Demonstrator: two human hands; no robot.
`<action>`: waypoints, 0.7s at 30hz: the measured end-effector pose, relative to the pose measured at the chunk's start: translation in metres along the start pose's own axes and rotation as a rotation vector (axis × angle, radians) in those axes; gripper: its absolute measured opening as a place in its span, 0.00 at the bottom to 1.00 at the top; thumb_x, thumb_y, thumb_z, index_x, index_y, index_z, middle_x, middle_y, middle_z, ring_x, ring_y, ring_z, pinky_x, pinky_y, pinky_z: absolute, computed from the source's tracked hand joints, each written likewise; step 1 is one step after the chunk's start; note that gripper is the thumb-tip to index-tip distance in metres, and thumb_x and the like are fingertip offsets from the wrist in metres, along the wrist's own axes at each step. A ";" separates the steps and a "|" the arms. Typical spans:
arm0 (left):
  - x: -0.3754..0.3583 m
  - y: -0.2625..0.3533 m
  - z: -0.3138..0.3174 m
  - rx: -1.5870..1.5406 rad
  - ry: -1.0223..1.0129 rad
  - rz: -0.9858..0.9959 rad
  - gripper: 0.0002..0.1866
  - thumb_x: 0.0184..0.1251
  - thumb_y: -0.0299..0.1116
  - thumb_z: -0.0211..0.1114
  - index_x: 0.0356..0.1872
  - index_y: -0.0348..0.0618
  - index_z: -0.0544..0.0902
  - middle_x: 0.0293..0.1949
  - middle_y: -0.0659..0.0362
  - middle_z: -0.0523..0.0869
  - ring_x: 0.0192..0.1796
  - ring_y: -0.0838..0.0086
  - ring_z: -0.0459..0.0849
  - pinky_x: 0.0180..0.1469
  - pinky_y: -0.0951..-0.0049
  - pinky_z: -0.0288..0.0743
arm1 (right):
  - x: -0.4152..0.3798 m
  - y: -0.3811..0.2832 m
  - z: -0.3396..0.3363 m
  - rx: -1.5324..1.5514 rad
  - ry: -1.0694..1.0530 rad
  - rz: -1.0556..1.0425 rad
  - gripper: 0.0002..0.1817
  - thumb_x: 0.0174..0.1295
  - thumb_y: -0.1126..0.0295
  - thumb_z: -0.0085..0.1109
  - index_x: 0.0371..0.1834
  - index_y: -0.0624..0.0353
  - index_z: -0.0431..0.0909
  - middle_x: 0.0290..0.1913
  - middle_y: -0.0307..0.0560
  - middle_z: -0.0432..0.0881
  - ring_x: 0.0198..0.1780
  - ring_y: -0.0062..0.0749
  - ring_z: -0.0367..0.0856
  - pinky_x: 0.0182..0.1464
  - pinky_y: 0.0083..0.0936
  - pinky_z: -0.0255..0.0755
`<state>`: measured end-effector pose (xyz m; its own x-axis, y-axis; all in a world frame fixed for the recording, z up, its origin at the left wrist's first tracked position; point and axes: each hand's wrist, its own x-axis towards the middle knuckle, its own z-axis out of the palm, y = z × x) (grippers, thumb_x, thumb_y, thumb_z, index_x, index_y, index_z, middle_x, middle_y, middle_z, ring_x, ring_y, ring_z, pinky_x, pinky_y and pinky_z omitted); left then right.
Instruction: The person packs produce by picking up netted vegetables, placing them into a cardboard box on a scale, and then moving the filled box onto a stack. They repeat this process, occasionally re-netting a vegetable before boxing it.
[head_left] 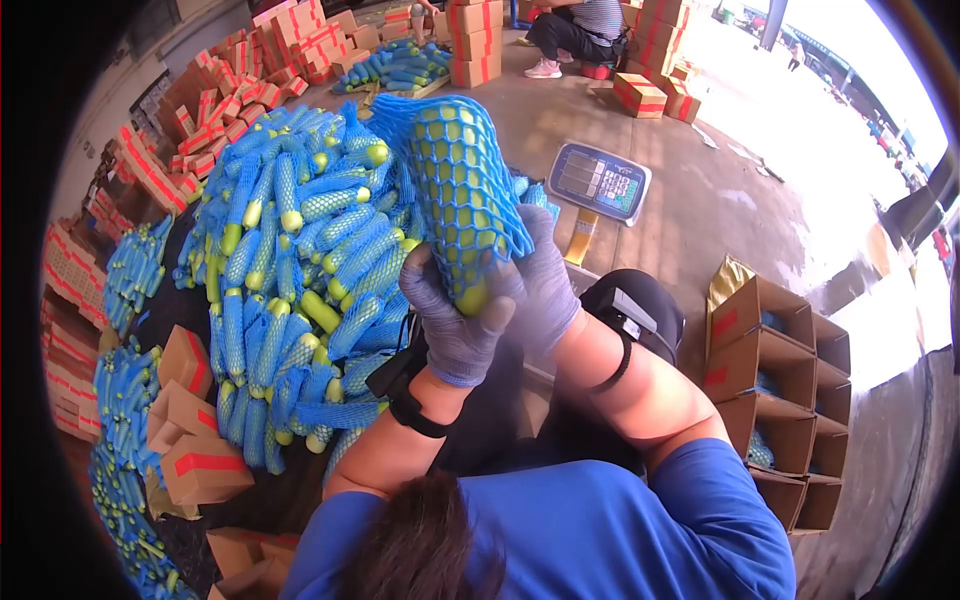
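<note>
We observe both gloved hands closed on one green fruit [455,190] wrapped in a blue net sleeve [440,130]. The left hand [452,320] grips the lower end from the left, and the right hand [545,280] clasps it from the right; the two hands touch each other around the fruit's bare tip. The fruit stands nearly upright, raised in front of us, just right of the pile.

We note one large pile of netted fruits [290,270] on the floor to the left, too many to count. A second, smaller pile [395,65] lies far back. One scale [598,180] sits on the concrete floor beyond the hands.

To the right we count a stack of open brown boxes [775,390], about six compartments showing, some holding netted fruit. Three folded red-striped cartons [190,420] lie at lower left, with many more stacked along the back wall [250,70].

One other person [575,30] crouches in the background near a stack of cartons [475,40].

Each of our wrists carries one black strap.
</note>
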<state>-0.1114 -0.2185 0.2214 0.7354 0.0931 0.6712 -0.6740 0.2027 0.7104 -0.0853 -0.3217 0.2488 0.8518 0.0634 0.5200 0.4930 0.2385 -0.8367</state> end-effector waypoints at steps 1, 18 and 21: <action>-0.001 -0.008 -0.003 0.001 -0.001 -0.004 0.50 0.60 0.59 0.75 0.70 0.44 0.54 0.64 0.52 0.66 0.64 0.67 0.69 0.69 0.59 0.64 | 0.003 -0.009 -0.001 -0.151 -0.060 0.005 0.43 0.62 0.34 0.61 0.59 0.67 0.66 0.50 0.59 0.81 0.53 0.40 0.82 0.54 0.37 0.75; 0.014 -0.026 -0.106 -0.736 -0.064 -0.453 0.24 0.80 0.28 0.49 0.74 0.40 0.64 0.62 0.49 0.79 0.61 0.65 0.82 0.65 0.63 0.77 | 0.021 -0.021 -0.062 0.253 -0.484 0.411 0.50 0.60 0.29 0.59 0.71 0.62 0.67 0.56 0.51 0.83 0.39 0.20 0.79 0.42 0.23 0.74; -0.006 0.053 -0.063 0.317 -0.034 -0.201 0.24 0.65 0.42 0.70 0.58 0.43 0.77 0.45 0.49 0.87 0.47 0.60 0.89 0.49 0.60 0.80 | -0.013 0.001 -0.011 0.673 -0.295 0.537 0.53 0.59 0.33 0.63 0.78 0.58 0.57 0.67 0.51 0.76 0.66 0.47 0.76 0.69 0.51 0.70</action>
<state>-0.1472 -0.1466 0.2412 0.8560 0.0490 0.5146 -0.5085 -0.0989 0.8553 -0.0939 -0.3332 0.2389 0.8117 0.5525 0.1892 -0.2437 0.6149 -0.7500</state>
